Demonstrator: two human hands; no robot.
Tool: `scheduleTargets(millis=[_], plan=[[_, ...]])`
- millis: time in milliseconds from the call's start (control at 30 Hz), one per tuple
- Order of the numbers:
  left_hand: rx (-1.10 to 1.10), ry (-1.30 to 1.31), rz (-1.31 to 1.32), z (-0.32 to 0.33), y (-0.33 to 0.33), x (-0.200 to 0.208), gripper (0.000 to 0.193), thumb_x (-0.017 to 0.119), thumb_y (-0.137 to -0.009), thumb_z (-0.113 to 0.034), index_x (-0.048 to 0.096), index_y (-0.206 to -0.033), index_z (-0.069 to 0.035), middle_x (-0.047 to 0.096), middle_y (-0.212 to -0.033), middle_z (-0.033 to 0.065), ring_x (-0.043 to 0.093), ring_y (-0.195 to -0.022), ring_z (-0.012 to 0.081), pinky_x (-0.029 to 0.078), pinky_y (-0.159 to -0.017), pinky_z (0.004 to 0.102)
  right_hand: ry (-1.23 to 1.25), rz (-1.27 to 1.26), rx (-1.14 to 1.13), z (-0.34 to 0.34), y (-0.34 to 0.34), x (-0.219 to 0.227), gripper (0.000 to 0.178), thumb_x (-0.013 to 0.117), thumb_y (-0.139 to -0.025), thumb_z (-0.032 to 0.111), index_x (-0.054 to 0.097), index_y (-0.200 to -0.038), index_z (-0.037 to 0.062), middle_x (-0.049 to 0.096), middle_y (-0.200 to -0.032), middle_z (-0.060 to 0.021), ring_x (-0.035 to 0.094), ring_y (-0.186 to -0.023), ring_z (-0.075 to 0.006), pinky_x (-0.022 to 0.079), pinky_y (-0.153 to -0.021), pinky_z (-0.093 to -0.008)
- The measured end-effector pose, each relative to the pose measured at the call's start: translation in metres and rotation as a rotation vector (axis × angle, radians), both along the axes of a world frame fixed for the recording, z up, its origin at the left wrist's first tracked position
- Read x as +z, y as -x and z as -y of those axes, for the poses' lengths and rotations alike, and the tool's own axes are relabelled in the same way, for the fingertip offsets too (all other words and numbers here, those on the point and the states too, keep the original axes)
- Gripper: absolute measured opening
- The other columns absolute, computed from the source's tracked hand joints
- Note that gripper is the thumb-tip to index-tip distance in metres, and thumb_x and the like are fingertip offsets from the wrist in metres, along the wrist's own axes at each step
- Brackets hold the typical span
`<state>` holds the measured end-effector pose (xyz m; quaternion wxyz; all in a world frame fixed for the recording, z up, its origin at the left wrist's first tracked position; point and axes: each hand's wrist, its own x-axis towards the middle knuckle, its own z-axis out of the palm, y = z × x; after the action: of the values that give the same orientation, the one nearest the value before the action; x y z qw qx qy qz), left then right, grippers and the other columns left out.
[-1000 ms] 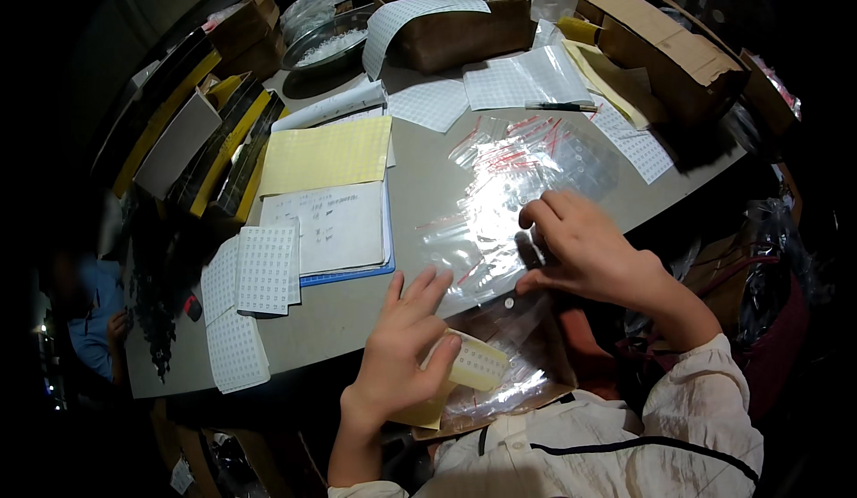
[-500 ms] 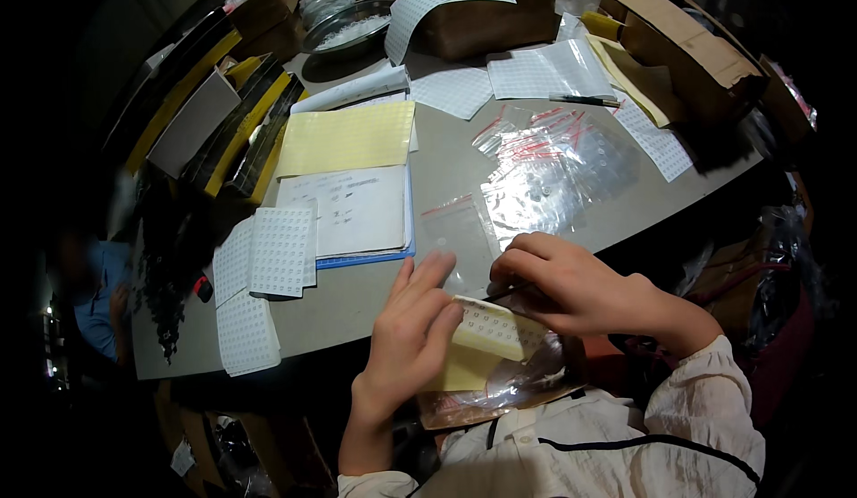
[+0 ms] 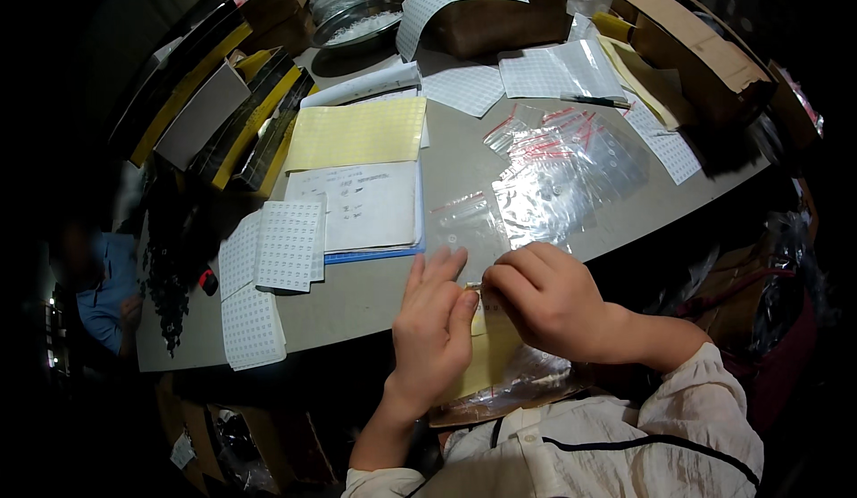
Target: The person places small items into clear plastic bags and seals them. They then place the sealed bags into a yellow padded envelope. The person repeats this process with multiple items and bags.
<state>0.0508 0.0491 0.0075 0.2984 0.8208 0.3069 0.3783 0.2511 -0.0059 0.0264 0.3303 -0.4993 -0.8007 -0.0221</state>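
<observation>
My left hand has its thumb pressed against the upper edge of a yellow-backed sticker sheet, while its other fingers extend upward. Fingertips of my right hand are pinched together at that same edge, close to the left thumb. Whatever sits in this pinch is too small and covered to make out. Below the hands, the sheet lies above clear plastic bags by my lap. Just beyond my fingers a clear zip bag with a red strip lies flat on the table.
Clear red-edged zip bags are piled on the grey table. Left of them lie a notebook and white sticker sheets. Black-and-yellow bins, a metal bowl and cardboard boxes line the back. A person sits far left.
My right hand has turned and moved left, bringing its fingertips against the left thumb. The sheet's printed part, seen before between the hands, is now mostly covered. The view has shifted slightly.
</observation>
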Motion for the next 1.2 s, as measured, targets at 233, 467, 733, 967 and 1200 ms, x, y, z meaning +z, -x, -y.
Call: scheduleTargets(millis=[233, 467, 733, 967, 1200], plan=[[0.016, -0.035, -0.001, 0.001, -0.004, 0.003, 0.014, 0.063, -0.101, -0.004, 0.065, -0.091, 0.006, 0.072, -0.127, 0.0275, 0.065, -0.125, 0.0488, 0.036, -0.123, 0.0605, -0.185, 0.189, 0.009, 0.007, 0.005, -0.003, 0.032, 0.075, -0.076, 0.006, 0.07, -0.107, 0.0, 0.066, -0.094, -0.0095, 0.067, -0.078, -0.0249, 0.055, -0.066, -0.0356], [-0.034, -0.065, -0.117, -0.002, 0.001, 0.007, 0.011, 0.067, -0.095, -0.005, 0.069, -0.09, 0.004, 0.07, -0.135, 0.0243, 0.059, -0.136, 0.0477, 0.029, -0.126, 0.0611, 0.308, -0.371, 0.217, -0.027, -0.036, 0.023, 0.018, 0.073, -0.09, 0.008, 0.068, -0.106, 0.0009, 0.067, -0.086, -0.0124, 0.065, -0.069, -0.0263, 0.053, -0.064, -0.0358], [-0.072, -0.16, -0.205, 0.0, 0.004, 0.008, 0.007, 0.07, -0.085, -0.003, 0.069, -0.081, 0.003, 0.068, -0.139, 0.0218, 0.055, -0.14, 0.0453, 0.031, -0.124, 0.0633, 0.644, -0.347, 0.172, -0.056, -0.043, 0.062, 0.013, 0.07, -0.091, 0.011, 0.067, -0.098, 0.0, 0.067, -0.08, -0.0045, 0.064, -0.074, -0.011, 0.05, -0.065, -0.0284], [-0.204, -0.371, -0.319, -0.022, -0.002, 0.029, 0.012, 0.072, -0.081, -0.007, 0.071, -0.08, 0.004, 0.065, -0.124, 0.0262, 0.054, -0.135, 0.049, 0.038, -0.119, 0.0622, 1.015, -0.413, 0.527, -0.052, -0.059, 0.05, 0.013, 0.068, -0.09, 0.011, 0.067, -0.098, 0.0005, 0.07, -0.084, -0.0002, 0.063, -0.077, -0.0075, 0.052, -0.07, -0.0266], [-0.274, -0.125, -0.228, -0.037, 0.005, 0.019, 0.009, 0.073, -0.083, -0.008, 0.07, -0.078, -0.001, 0.07, -0.127, 0.0218, 0.053, -0.143, 0.0479, 0.03, -0.126, 0.0667, 0.752, -0.254, 0.234, -0.079, -0.053, 0.038, 0.02, 0.07, -0.093, 0.018, 0.069, -0.101, 0.0003, 0.072, -0.084, -0.0085, 0.067, -0.074, -0.0183, 0.053, -0.069, -0.0349]])
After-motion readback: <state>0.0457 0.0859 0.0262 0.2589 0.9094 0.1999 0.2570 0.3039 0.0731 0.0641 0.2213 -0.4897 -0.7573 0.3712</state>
